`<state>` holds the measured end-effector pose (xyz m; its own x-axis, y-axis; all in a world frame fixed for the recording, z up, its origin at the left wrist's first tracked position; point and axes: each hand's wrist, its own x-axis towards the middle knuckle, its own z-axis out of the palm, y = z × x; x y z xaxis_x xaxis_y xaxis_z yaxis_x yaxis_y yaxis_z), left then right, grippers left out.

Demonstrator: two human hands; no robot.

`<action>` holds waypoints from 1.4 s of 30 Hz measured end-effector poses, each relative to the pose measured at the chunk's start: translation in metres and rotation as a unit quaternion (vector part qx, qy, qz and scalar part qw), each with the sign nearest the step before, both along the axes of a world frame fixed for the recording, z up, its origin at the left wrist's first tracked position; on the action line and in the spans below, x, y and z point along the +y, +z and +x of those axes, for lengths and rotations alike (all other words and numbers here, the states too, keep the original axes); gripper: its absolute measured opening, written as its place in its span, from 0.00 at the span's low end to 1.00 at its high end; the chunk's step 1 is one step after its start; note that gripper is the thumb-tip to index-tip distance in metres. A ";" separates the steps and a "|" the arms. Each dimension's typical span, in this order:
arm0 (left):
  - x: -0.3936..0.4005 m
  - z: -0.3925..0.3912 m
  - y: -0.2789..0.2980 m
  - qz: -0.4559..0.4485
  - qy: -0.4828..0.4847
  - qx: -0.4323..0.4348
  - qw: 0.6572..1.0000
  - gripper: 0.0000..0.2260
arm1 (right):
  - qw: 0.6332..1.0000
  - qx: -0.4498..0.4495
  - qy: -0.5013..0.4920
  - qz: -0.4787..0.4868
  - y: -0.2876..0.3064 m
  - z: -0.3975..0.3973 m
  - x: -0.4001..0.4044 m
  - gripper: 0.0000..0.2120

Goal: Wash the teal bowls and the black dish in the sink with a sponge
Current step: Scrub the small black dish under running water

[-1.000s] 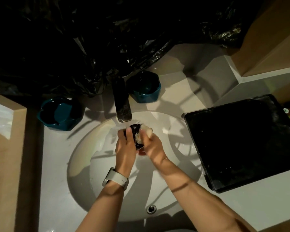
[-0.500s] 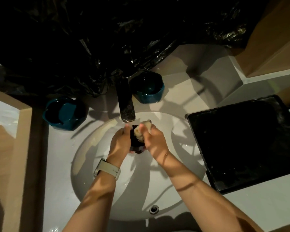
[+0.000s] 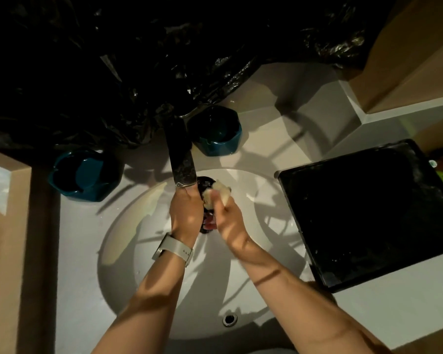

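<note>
1. Head view, centre: I log the left hand (image 3: pixel 187 208), wearing a pale strapped wristwatch (image 3: pixel 173 249), curled round a small glossy black dish (image 3: pixel 205 186) held over the white oval sink basin (image 3: pixel 128 241), just below the spout.
2. Head view, one o'clock of that hand: the right hand (image 3: pixel 228 218) pinches a pale, sudsy sponge (image 3: pixel 219 195) and presses it against the black dish; fingers closed on it, not spread.
3. Twelve o'clock of the hands: a dark metal tap (image 3: pixel 180 159), its spout end touching or just above the left knuckles; I cannot tell whether water runs.
4. Ten o'clock: one teal faceted ceramic bowl (image 3: pixel 83 175) on the grey counter, left of the tap, apart from the basin.
5. Twelve to one o'clock: a second teal bowl (image 3: pixel 215 134), just right of the tap base.
6. Three o'clock: a large black rectangular tray (image 3: pixel 368 213), flecked with droplets, its corner overhanging the basin rim.
7. Top: crumpled black plastic sheeting (image 3: pixel 138 60). Six o'clock: chrome overflow hole (image 3: pixel 230 319).
8. Risk, my judgement: the soapy dish looks slippery; hard scrubbing could slide it from the left grip to chip against basin or spout. An elbow swing right could nudge the overhanging tray.
</note>
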<state>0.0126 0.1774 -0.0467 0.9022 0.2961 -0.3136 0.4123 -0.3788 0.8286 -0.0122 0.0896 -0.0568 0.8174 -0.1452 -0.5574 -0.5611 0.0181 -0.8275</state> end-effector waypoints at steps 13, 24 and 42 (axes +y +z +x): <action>0.048 -0.019 0.006 -0.070 -0.285 -0.061 0.954 0.11 | 0.985 0.024 0.168 -0.014 0.000 0.032 -0.049 0.11; 0.046 -0.007 0.001 -0.044 -0.267 -0.065 0.961 0.07 | 0.988 0.035 0.053 0.144 0.015 0.033 -0.043 0.16; 0.045 -0.032 -0.005 -0.415 -0.016 0.097 0.905 0.21 | 0.900 -0.332 0.217 -0.182 -0.002 -0.016 -0.030 0.10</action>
<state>-0.0198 0.2224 -0.0517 0.8102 -0.1387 -0.5694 0.5803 0.3263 0.7462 -0.0280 0.0599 -0.0584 0.9765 0.1932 0.0950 0.1705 -0.4243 -0.8893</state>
